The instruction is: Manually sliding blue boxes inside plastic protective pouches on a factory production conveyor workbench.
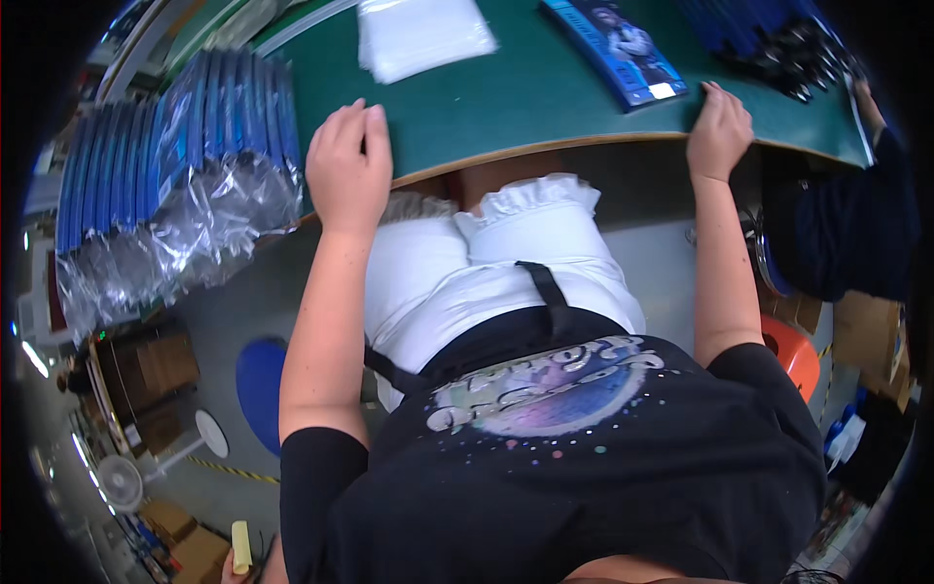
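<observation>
I sit at a green table [443, 117] with both hands near its front edge. My left hand [348, 175] lies on the table's edge, back up, thumb apart from the fingers, holding nothing that shows. Next to it on the left stands a long row of blue flat packages [229, 112] in clear plastic sleeves [195, 224]. My right hand [720, 134] rests at the edge with loosely bent fingers, and nothing shows in it. Just left of that hand lies one flat blue box [618, 54] with a printed figure. A stack of clear plastic bags [423, 39] lies farther back.
Black-and-blue items [793, 54] are heaped at the far right of the table. Beside them, a co-worker's dark sleeve [846, 229] and hand [869, 105] reach in. Below are a blue stool [261, 389], an orange stool [793, 355] and cardboard boxes [871, 336].
</observation>
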Action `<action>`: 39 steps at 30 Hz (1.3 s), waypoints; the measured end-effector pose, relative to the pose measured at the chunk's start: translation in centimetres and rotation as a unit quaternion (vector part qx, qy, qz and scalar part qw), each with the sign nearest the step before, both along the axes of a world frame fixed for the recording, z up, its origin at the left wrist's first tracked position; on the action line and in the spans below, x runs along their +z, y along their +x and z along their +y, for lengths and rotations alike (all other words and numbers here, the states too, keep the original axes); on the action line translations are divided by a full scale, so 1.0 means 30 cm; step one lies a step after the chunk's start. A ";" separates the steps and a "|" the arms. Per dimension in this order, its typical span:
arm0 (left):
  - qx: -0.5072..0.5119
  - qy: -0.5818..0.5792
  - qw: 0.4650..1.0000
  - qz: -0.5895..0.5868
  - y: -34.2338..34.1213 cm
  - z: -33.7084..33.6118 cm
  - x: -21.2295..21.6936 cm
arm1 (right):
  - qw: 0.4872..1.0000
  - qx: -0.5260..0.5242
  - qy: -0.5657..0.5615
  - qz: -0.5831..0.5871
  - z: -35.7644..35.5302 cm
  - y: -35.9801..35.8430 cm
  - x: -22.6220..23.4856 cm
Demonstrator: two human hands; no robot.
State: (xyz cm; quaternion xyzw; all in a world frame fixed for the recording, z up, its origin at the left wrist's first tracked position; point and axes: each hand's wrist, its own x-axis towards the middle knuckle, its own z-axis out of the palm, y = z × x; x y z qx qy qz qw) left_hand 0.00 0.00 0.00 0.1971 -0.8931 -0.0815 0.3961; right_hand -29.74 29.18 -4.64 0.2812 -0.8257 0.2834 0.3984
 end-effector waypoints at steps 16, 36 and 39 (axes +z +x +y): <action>-0.149 0.040 0.982 -0.107 -0.152 -0.051 0.145 | 0.950 -0.021 -0.120 -0.289 -0.035 0.114 0.250; -0.151 0.114 0.974 -0.126 -0.259 -0.144 0.174 | 0.177 0.531 -0.389 -0.731 -0.449 0.167 0.245; -0.149 0.125 0.978 -0.076 -0.260 -0.123 0.172 | 0.230 0.478 -0.354 -0.770 -0.437 0.228 0.239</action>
